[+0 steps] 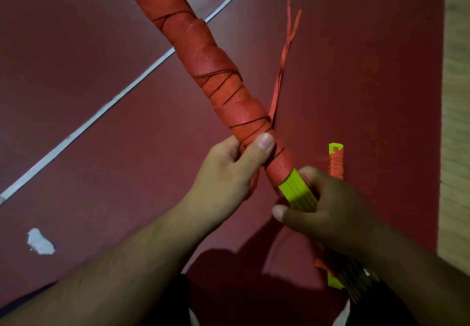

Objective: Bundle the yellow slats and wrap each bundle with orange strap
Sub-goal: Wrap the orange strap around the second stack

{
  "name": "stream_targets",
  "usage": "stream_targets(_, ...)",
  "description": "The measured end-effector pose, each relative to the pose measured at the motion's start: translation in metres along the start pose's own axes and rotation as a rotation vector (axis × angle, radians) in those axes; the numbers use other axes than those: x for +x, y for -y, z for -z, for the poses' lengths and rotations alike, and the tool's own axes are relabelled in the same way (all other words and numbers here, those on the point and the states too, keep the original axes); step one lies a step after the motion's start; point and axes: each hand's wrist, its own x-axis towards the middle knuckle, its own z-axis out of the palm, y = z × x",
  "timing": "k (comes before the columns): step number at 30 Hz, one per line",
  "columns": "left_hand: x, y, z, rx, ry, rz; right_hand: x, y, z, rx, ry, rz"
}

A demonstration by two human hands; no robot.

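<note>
the left hand (236, 162) curls round the near part of the wrapped bundle (203, 53), thumb flat on top. the right hand (320, 206) grips its bare yellow slats (297, 190), thin and stacked. the orange strap (244, 112) is woven and glossy, wound in spirals. the bundle slants far-left above the red floor (76, 71).

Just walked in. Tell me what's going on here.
A person holds a long bundle of yellow slats, almost fully wound in orange woven strap. The left hand grips the wrapped part, thumb on top; the right hand grips the bare yellow end. Loose strap tails trail beside the bundle. A second wrapped bundle lies on the dark red floor, partly hidden by the right hand.
</note>
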Motion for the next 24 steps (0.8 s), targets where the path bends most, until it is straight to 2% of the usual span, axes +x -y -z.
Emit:
stream_targets(3, 0.0, -0.001, 0.009, -0.084, 0.016, -0.034, 0.004, 0.006, 0.017, 0.412, 0.351, -0.049)
stream_targets(5, 0.0, -0.002, 0.011, -0.111, 0.054, -0.044, 0.002, 0.009, 0.019, 0.507, 0.53, -0.145)
stream_targets(6, 0.0, -0.004, 0.012, -0.091, 0.064, -0.056, 0.001, 0.009, 0.016, 0.503, 0.54, -0.152)
stream_targets(8, 0.001, -0.006, 0.016, -0.013, 0.078, -0.069, -0.001, 0.008, 0.01, 0.442, 0.433, -0.075)
stream_targets(11, 0.006, -0.004, 0.025, 0.068, 0.14, -0.031, 0.001, 0.005, 0.007, 0.149, 0.172, 0.058)
stream_targets(13, 0.006, 0.002, 0.026, 0.067, 0.149, 0.016, 0.002, -0.001, 0.008, -0.027, -0.004, 0.063)
stream_targets(16, 0.005, 0.011, 0.018, 0.122, 0.128, 0.031, 0.003, -0.009, 0.003, -0.151, -0.144, 0.047)
stream_targets(20, 0.005, 0.009, 0.01, 0.09, 0.088, 0.108, 0.002, -0.013, -0.005, -0.14, -0.164, 0.047)
stream_targets(22, 0.005, 0.008, 0.011, 0.038, 0.039, 0.12, 0.001, -0.008, -0.001, -0.102, -0.092, 0.061)
stream_targets(24, 0.004, 0.007, 0.012, -0.015, 0.023, 0.096, 0.002, -0.002, 0.008, 0.004, 0.069, 0.043)
